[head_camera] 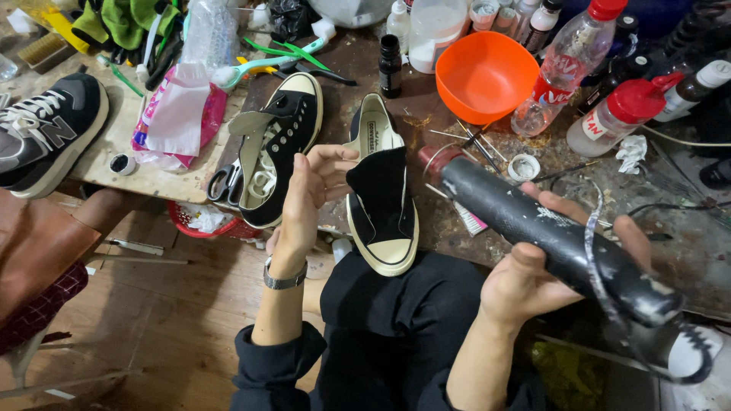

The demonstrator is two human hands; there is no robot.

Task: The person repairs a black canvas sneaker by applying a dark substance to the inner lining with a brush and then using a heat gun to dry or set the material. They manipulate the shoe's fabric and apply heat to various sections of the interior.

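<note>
Left hand (308,199): grip closed on black canvas sneaker (381,199), fingers curled over folded-down black tongue, thumb side toward camera; wrist raised, steel wristwatch (285,278) on it, dark sleeve pushed to elbow. Sneaker held above lap, cream toe cap pointing down toward dark trousers, cream insole facing up, heel toward worktop (145,171).

Right hand (533,274): grip wrapped round black heat gun (548,236), palm up, fingers beneath barrel, thumb on near side; red-ringed metal nozzle aimed at sneaker's side, just beside it, contact not clear. Grey cord looped over gun's rear end.

Left of held sneaker: second black sneaker (276,148), white laces loose, lying on worktop edge; scissors (225,183) touching its near side. Farther left: grey and black running shoe (47,131); pink and white plastic pouch (179,114), flat, crumpled.

Behind held sneaker: small dark glass bottle (390,65), upright. Orange plastic bowl (486,74) to its right. Clear plastic bottle (567,65), red cap, red and white label band, leaning beside bowl. Squat clear bottle (623,113), red cap, white label with red print, lying tilted at right. White-capped dark bottle (697,87) at far right. Row of small white bottles and jars along back edge, labels too small to tell. Green toothbrush (255,67) near pouch.

Below worktop: red basket (209,221), wooden floor.
</note>
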